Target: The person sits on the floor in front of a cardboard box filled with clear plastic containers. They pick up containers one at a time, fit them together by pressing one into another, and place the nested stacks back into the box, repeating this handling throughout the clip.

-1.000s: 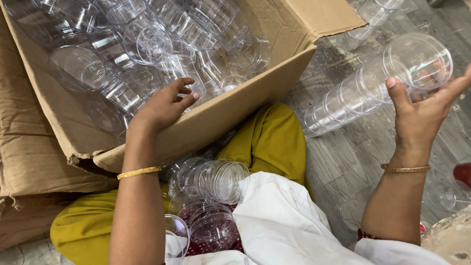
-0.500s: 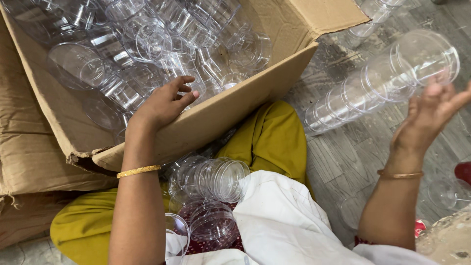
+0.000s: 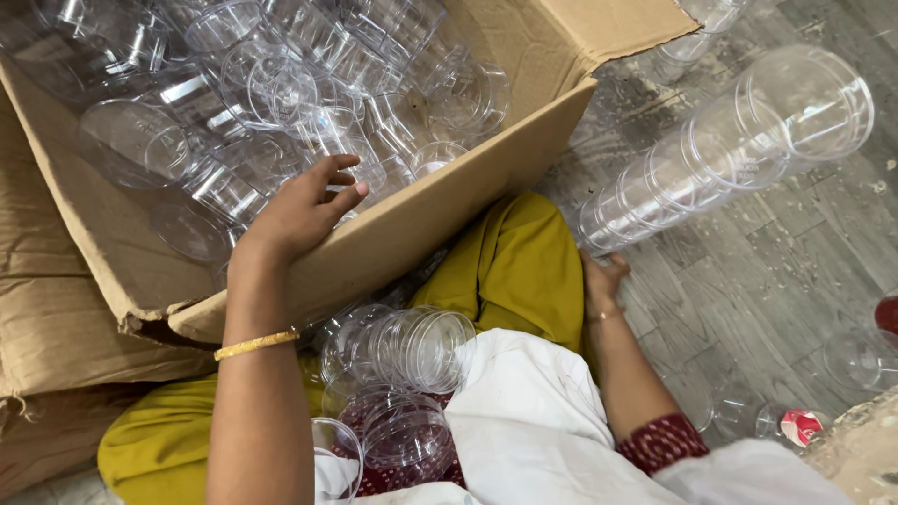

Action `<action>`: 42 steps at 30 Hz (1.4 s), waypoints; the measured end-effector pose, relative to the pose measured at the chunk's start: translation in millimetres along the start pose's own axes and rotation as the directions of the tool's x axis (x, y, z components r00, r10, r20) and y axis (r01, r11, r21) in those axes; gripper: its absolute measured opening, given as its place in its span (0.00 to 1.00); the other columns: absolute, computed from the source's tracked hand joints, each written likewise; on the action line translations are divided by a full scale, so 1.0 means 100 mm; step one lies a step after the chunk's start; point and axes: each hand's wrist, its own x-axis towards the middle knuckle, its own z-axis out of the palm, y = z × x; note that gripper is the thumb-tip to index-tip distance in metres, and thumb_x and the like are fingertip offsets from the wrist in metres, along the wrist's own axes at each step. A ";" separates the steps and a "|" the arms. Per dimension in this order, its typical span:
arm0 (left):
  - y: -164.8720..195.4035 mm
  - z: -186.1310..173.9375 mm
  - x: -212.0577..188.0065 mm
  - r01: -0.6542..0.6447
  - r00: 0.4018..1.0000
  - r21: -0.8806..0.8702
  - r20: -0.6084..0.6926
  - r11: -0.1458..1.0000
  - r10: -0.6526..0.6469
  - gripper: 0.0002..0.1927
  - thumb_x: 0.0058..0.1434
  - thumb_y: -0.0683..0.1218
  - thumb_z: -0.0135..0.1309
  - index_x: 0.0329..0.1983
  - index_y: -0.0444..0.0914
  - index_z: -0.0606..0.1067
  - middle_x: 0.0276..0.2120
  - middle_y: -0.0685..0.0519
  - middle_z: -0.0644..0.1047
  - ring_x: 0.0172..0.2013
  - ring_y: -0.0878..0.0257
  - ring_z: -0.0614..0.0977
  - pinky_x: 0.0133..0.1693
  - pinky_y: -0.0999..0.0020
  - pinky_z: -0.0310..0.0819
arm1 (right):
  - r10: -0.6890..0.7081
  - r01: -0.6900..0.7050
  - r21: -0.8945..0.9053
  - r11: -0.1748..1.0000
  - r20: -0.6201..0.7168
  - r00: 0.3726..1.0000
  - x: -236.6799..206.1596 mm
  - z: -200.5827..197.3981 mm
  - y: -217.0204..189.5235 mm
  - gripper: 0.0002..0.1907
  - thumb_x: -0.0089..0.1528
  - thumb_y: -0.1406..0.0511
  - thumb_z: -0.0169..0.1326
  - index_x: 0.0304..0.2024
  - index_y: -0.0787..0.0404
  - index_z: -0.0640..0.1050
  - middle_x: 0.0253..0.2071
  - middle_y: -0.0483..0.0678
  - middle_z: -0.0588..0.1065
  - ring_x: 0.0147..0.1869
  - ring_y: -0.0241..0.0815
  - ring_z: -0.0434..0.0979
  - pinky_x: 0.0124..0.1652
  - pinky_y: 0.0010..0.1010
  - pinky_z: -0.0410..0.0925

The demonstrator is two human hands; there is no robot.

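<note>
Reaching over the cardboard box (image 3: 440, 224) wall, left hand (image 3: 299, 210) spread and empty above loose clear cups (image 3: 271, 89); right hand (image 3: 603, 281) (grip hidden) beside the knee, just below a stacked cup row (image 3: 720, 154) lying diagonally on the floor (image 3: 767, 281).

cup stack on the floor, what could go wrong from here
The long cup stack lies on its side on the floor, and the right hand is down by its near end, not holding it. It could roll or slide apart. The left hand reaches over the box wall into loose cups; pressing there may crack one. The cups in the lap sit tilted and might spill.
</note>
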 end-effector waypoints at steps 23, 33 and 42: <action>0.41 0.25 1.86 0.130 0.991 -0.088 0.049 0.988 -0.126 0.28 0.64 0.55 0.51 0.67 0.45 0.68 0.57 0.46 0.78 0.54 0.54 0.83 0.53 0.59 0.76 | 0.014 -0.061 0.254 0.965 0.183 0.983 3.86 1.06 -0.87 0.31 0.66 0.74 0.47 0.69 0.50 0.57 0.57 0.51 0.65 0.51 0.47 0.72 0.43 0.45 0.74; 0.36 0.25 1.91 0.172 0.982 -0.001 0.079 0.985 -0.172 0.30 0.63 0.58 0.50 0.68 0.47 0.66 0.59 0.48 0.77 0.57 0.55 0.80 0.56 0.57 0.73 | 0.213 -0.310 0.162 0.937 0.440 0.873 4.28 1.36 -1.12 0.39 0.73 0.65 0.40 0.79 0.41 0.36 0.71 0.53 0.63 0.65 0.53 0.75 0.56 0.55 0.74; -0.10 0.21 1.57 0.222 0.961 0.256 0.106 0.941 -0.255 0.28 0.61 0.57 0.57 0.64 0.49 0.70 0.63 0.45 0.71 0.60 0.47 0.75 0.61 0.56 0.68 | 0.179 -0.282 0.162 0.946 0.465 0.867 3.39 1.31 -0.68 0.30 0.71 0.61 0.39 0.76 0.52 0.56 0.63 0.53 0.69 0.56 0.54 0.78 0.46 0.49 0.75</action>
